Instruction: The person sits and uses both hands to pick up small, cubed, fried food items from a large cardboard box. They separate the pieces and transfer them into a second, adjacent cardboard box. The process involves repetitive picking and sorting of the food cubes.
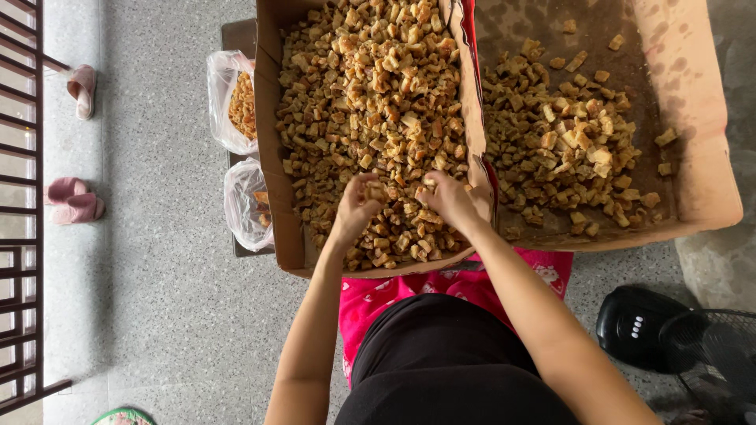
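While two cardboard boxes (293, 236) hold fried pieces (370, 86), two plastic bags (230, 102) sit beside.

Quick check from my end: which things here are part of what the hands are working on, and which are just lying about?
In use:
left hand and right hand, both in the fried pieces
left box holding them
right box, partly filled
two filled bags

Lying about:
pink slippers
black fan
metal gate

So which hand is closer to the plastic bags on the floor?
The left hand. It is in the fuller box, on the side toward the plastic bags. The right hand is farther, by the wall between the boxes.
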